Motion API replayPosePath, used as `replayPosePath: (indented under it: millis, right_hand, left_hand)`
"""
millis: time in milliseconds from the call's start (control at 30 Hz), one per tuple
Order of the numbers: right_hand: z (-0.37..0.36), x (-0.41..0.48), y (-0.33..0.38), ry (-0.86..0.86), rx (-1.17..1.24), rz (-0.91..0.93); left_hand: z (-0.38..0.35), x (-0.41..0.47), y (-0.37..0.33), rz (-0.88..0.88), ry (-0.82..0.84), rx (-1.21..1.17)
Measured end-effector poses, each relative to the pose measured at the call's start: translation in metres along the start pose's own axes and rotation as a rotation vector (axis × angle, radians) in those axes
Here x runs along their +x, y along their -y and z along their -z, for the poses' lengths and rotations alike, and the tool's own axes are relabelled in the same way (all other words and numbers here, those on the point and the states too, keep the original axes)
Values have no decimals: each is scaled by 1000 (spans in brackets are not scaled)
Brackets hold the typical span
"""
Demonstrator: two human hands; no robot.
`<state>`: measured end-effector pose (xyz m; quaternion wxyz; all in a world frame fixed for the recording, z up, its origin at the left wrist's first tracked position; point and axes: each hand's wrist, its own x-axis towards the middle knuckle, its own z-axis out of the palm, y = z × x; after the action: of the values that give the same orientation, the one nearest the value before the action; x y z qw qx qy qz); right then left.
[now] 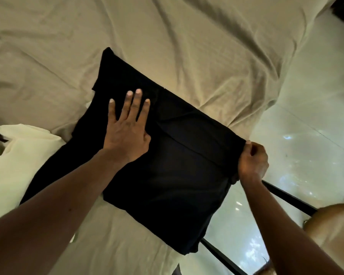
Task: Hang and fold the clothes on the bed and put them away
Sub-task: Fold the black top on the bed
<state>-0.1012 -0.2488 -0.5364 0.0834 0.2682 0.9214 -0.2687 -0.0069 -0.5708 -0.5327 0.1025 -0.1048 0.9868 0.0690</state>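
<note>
1. While the left hand [127, 133] lies flat with its fingers straight and spread, palm down on the upper left part of the black garment [177, 175], it acts as the anchor for the fold. It holds nothing and only presses.
2. At the garment's right edge the right hand [252, 161] is curled, thumb and fingers pinching the cloth where a folded flap ends.
3. To do this step well, I judge the pinching hand should draw the edge taut and square against the pressing palm, so the flap lies even with the layer beneath (a slack pull would leave a ridge inside the fold). The flat hand should then sweep outward to drive wrinkles off before the next fold.
4. Care is due on the right. The pinched edge sits at the bed's border, above the black rail [286, 197] and the glossy floor [306, 145], so a loose grip could let the cloth slide off.
5. Plain, dark and matte, the garment forms a rough rectangle lying askew on the bed [207, 46], with one crease running across its middle. A longer unfolded part trails to the lower left, beside a cream cloth [22, 155]. What kind of garment it is I cannot tell.
</note>
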Motion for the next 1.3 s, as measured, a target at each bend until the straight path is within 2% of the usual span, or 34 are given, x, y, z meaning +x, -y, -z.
replayPosePath:
  millis: [100,167,233,300,400,467,600,633,700,800,900,967,1033,1200,1300]
  right_hand:
    - [12,15,-2,-15,-11,67]
    - [14,24,-11,-109,81,10]
    - [13,31,-24,-133,146,-70]
    - [8,32,-35,2,161,-158]
    - [1,25,-40,378,283,-407]
    - [1,23,-39,437,421,-494]
    - [6,22,-38,66,505,-447]
    - [5,23,-43,19,520,-455]
    - [5,16,-44,3,543,-468]
    - [-4,2,-44,110,607,-565]
    - [-10,-26,-54,207,642,-671]
    - [-14,-55,-66,238,584,-717]
    - [-16,-92,-79,262,535,-774]
    - [-7,-183,-99,339,418,-831]
    - [-7,-222,-114,309,334,-818]
  left_hand:
    - [8,5,-22,-108,-145,-131]
    - [16,24,-33,-25,-241,-347]
    - [27,49,-38,33,-243,-447]
    - [37,73,-42,11,-140,-406]
    - [40,95,-44,-22,3,-297]
    - [36,100,-46,-17,45,-250]
    - [27,103,-46,83,19,-292]
    - [25,103,-46,106,15,-300]
    - [22,103,-50,121,17,-287]
    - [22,99,-59,157,26,-327]
    - [21,65,-71,126,-65,-295]
    - [22,20,-76,37,-163,-281]
    - [18,-33,-69,-70,-177,-251]
    - [-5,-146,-22,-146,112,-127]
    - [-10,-177,3,-236,245,-56]
